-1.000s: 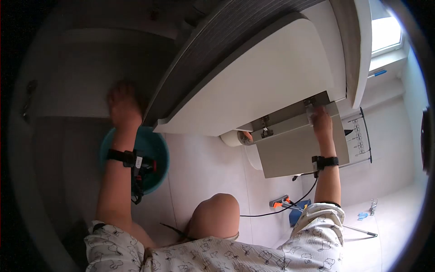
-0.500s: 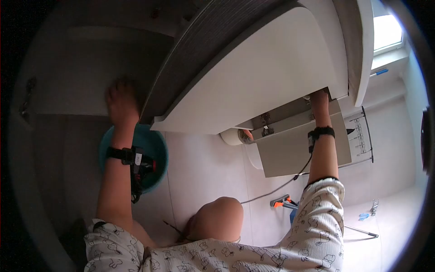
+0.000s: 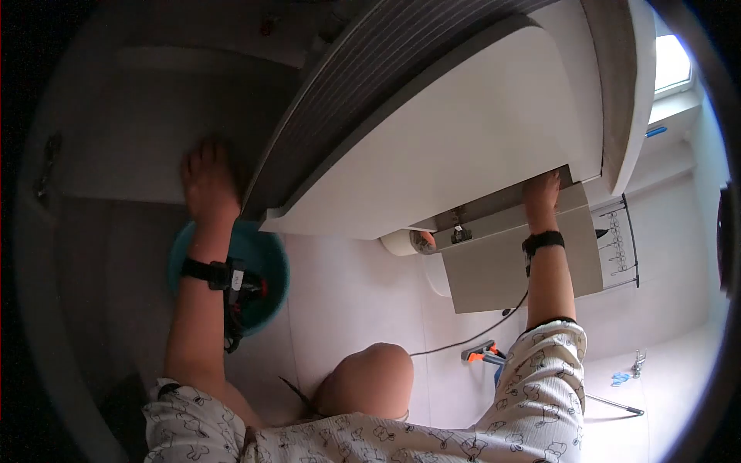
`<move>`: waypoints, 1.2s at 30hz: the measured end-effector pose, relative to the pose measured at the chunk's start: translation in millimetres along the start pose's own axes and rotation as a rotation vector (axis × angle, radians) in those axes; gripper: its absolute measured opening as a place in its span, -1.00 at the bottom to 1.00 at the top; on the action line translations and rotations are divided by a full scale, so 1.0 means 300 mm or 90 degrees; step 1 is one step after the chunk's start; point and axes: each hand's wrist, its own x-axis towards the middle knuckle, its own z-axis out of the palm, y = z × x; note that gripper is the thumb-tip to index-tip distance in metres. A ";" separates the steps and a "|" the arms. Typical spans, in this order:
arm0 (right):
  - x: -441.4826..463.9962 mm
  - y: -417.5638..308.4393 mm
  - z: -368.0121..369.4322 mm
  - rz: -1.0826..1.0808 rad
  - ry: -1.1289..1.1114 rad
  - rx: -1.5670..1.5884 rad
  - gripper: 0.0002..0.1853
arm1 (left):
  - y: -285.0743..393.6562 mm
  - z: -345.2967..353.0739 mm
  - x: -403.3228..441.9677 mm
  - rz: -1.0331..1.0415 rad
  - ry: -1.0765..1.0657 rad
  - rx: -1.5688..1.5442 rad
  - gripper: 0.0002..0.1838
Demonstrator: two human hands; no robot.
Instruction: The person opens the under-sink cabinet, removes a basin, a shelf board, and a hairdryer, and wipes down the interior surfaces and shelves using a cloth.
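Note:
My left hand [image 3: 210, 177] lies with its fingers spread on a dim, pale panel [image 3: 127, 162], beside the dark edge of the cabinet [image 3: 309, 116]. Below its wrist stands a teal basin [image 3: 279, 285] holding a dark device with a red part [image 3: 251, 292], partly covered by my forearm. At the far right, my right hand [image 3: 543, 197] reaches into the opening under the white cabinet panel [image 3: 455, 123], above the hinged cabinet door [image 3: 517, 266]. Its fingers look curled, and their tips are partly hidden. Whatever they hold cannot be made out.
A metal hinge [image 3: 461, 233] joins the door to the cabinet. A black cable [image 3: 463, 339] runs from my right wrist strap towards my knee [image 3: 370, 378]. An orange-and-grey tool [image 3: 482, 353] lies on the floor. A wire rack [image 3: 617, 239] is on the wall at the right.
My right hand has drawn back slightly from the opening, showing more of its fingers. The left hand stays on the panel. The view has shifted a little, so the cabinet appears lower and further right.

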 end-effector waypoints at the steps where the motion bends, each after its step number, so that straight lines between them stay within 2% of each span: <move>1: 0.006 0.001 0.001 0.001 0.001 0.032 -0.67 | 0.001 0.005 -0.010 -0.002 0.001 0.006 -0.49; 6: 0.051 -0.001 0.004 0.010 -0.005 0.035 -0.65 | -0.004 0.038 -0.007 0.015 0.036 -0.008 -0.48; 8: 0.094 0.009 0.008 -0.027 -0.243 0.001 -0.69 | -0.006 0.024 -0.007 0.011 0.049 -0.017 -0.48; 9: 0.103 0.014 -0.006 -0.024 -0.174 0.096 -0.72 | -0.003 0.023 -0.011 0.005 0.061 -0.058 -0.50; 10: 0.113 0.014 -0.021 -0.021 -0.166 0.100 -0.72 | -0.005 0.023 -0.008 -0.001 0.073 -0.097 -0.51; 12: 0.118 0.000 -0.047 0.154 -0.127 0.205 -0.72 | -0.011 0.024 -0.001 0.002 0.040 -0.109 -0.51; 14: 0.112 0.008 -0.089 0.148 -0.161 0.238 -0.71 | -0.016 0.027 -0.004 0.010 0.002 -0.127 -0.51; 16: 0.089 0.023 -0.089 0.142 -0.198 0.264 -0.70 | -0.011 0.040 -0.014 0.032 0.073 -0.064 -0.53; 18: 0.047 0.033 -0.076 0.034 -0.084 0.198 -0.67 | -0.010 0.040 -0.011 0.031 0.071 -0.067 -0.53; 19: 0.023 0.045 -0.070 0.037 -0.084 0.198 -0.67 | -0.008 0.035 -0.004 0.029 0.069 -0.068 -0.53; 21: -0.044 0.060 -0.075 -0.067 0.194 0.153 -0.67 | -0.009 0.026 -0.002 0.032 0.070 -0.068 -0.53; 22: -0.065 0.064 -0.085 -0.064 0.191 0.154 -0.67 | -0.011 0.021 -0.002 0.032 0.068 -0.068 -0.53; 28: -0.141 0.094 -0.122 -0.046 0.110 0.171 -0.65 | -0.011 0.009 0.000 0.033 0.057 -0.047 -0.48; 30: -0.133 0.098 -0.136 -0.008 0.060 0.289 -0.65 | -0.012 0.014 0.002 0.026 0.044 -0.058 -0.47; 34: -0.057 0.090 -0.006 -0.043 0.107 0.267 -0.65 | -0.004 -0.002 0.001 -0.003 0.009 -0.040 -0.46; 35: -0.028 0.090 -0.003 -0.044 -0.055 0.272 -0.65 | -0.006 -0.005 0.000 -0.003 0.009 -0.038 -0.46; 36: -0.004 0.090 0.005 -0.044 -0.137 0.274 -0.65 | -0.005 -0.007 -0.001 0.008 0.020 -0.037 -0.48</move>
